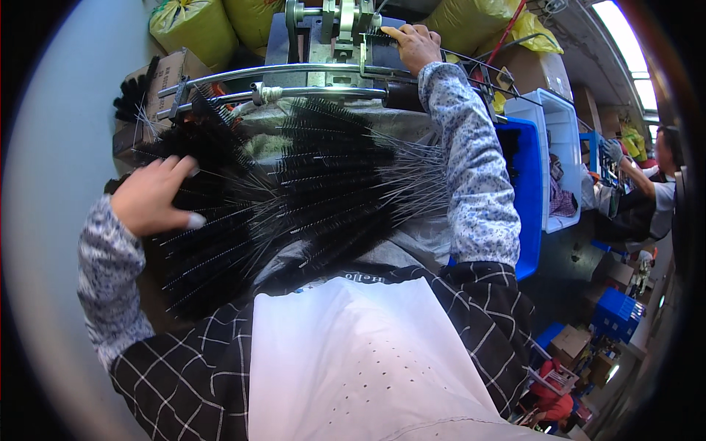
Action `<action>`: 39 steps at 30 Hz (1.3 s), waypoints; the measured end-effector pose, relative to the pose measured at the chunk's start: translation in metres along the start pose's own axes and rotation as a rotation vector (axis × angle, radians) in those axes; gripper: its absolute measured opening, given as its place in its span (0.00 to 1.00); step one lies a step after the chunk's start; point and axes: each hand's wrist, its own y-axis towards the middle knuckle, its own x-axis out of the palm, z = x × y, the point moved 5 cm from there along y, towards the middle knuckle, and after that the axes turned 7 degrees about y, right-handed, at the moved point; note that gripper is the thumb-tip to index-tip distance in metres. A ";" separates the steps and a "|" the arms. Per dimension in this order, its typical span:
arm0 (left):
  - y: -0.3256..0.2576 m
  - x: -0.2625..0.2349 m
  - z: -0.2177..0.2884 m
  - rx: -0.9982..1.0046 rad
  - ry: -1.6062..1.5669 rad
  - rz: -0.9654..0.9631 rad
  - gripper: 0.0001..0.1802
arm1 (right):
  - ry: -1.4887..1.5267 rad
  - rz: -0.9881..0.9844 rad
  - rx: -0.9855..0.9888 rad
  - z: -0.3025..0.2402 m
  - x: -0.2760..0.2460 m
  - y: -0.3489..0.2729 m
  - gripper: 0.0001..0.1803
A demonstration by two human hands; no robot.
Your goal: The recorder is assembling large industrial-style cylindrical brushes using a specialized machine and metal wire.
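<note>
Black bristle brushes (294,191) on thin wire stems lay fanned in a heap on my lap, just below the metal machine (334,37). My left hand (154,195) rested flat on the left part of that heap, fingers spread and closed on nothing. My right hand (415,44) reached up to the machine's top, fingers curled on a dark brush piece (379,37) held there. Two curved metal rods (294,81) ran across below the machine. A blue bin (526,184) stood to the machine's lower right, and yellow sacks (195,26) were stacked on both sides of it.
</note>
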 end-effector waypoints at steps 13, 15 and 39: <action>-0.032 0.097 -0.040 -0.145 -0.206 0.060 0.32 | 0.150 0.078 0.400 0.053 -0.017 -0.054 0.26; -0.036 0.093 -0.035 -0.156 -0.022 0.233 0.32 | 0.261 0.139 0.359 0.064 -0.005 -0.050 0.24; -0.055 0.041 -0.035 0.045 -0.975 0.478 0.15 | 0.357 0.154 0.245 -0.068 -0.007 -0.003 0.16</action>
